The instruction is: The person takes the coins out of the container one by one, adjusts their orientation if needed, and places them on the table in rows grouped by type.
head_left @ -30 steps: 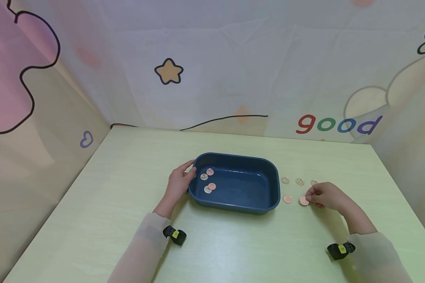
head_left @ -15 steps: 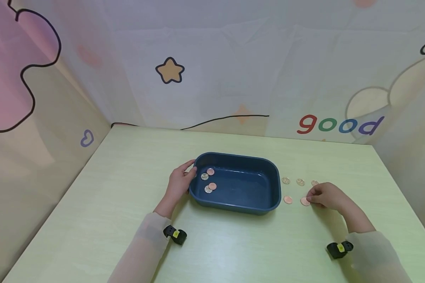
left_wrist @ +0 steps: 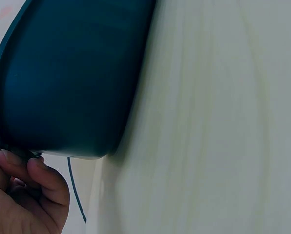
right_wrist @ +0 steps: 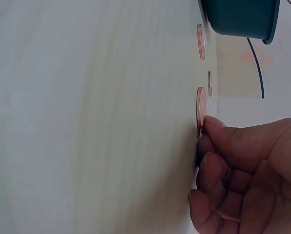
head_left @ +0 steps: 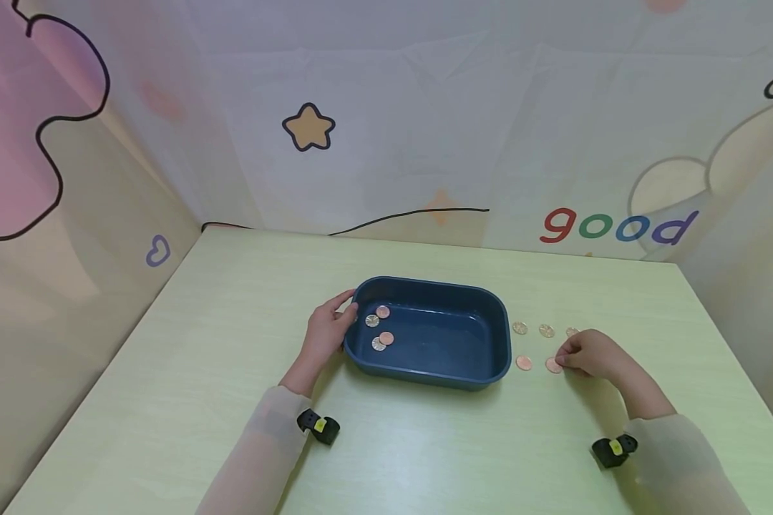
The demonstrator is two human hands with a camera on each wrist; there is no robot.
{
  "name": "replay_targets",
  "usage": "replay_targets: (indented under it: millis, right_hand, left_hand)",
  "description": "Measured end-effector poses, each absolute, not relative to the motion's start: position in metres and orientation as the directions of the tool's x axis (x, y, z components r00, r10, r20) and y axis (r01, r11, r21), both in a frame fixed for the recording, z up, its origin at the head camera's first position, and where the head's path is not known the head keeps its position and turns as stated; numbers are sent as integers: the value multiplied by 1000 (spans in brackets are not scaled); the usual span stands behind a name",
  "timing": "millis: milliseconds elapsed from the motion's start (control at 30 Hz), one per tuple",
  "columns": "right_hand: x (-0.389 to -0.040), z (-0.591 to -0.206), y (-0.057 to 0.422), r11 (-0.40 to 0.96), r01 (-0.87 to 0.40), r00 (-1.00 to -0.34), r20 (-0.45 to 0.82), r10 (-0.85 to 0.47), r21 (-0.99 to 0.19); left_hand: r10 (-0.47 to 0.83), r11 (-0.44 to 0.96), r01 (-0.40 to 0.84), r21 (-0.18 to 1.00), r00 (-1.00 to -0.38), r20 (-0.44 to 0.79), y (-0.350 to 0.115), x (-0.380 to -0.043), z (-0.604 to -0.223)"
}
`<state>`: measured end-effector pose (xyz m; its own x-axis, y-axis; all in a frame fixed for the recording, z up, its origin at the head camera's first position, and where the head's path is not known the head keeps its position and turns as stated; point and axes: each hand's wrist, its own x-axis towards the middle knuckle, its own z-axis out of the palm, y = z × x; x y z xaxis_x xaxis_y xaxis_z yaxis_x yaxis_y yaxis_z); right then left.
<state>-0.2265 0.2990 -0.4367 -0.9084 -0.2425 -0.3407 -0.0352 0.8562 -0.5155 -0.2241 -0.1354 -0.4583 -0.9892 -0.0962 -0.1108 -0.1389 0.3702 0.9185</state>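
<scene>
1. Slightly toward ten o'clock, with twelve pointing straight away from the person, the right sleeve (head_left: 676, 461) had crept since the earlier frame; the right hand (head_left: 591, 354) had barely shifted, and the tray (head_left: 419, 376) had stayed put.
2. Pale wood grain marked the table (head_left: 425, 450), and a printed cloth (head_left: 399, 164) hung at its twelve o'clock edge.
3. Blue and upright, the tray stood near the middle, its long axis running roughly from nine to three.
4. At the tray's nine o'clock end, the left hand (head_left: 325, 332) gripped the rim, its fingers curled.
5. Beyond the tray's three o'clock end, the right hand's thumb and forefinger were together, pinching the edge of a copper coin (head_left: 553, 365). Whether that edge was raised, I could not tell.
6. From the right hand, the nearer of the two, this coin lay between eight and nine o'clock. It was round, so it had no long axis. The tray lay between nine and ten from it, just apart.
7. At nine from it lay a second copper coin (head_left: 524, 363); between ten and one, a row of three coins (head_left: 546, 330), one partly hidden. Four coins (head_left: 386, 338) lay inside the tray's nine o'clock end.
</scene>
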Motion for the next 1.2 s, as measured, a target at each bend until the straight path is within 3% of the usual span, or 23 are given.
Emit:
replay_targets:
  millis: [433, 767, 1000, 1200]
  right_hand:
    - [-230, -435, 292, 880, -48, -911, -341, -233, -472]
    - [-229, -432, 298, 845, -1, -898, -370, -236, -535]
    - [-231, -405, 293, 811, -94, -935, -229, -271, -577]
    - [-238, -374, 273, 774, -201, -924, -146, -353, -600]
  left_hand:
    - [-107, 376, -148, 915, -987, -116, -136, -225, -458]
    - [-94, 376, -149, 914, -988, -123, -135, -223, -458]
    - [-97, 365, -147, 920, -988, -119, -135, -224, -457]
    - [-93, 367, -152, 918, -988, -126, -135, -224, -458]
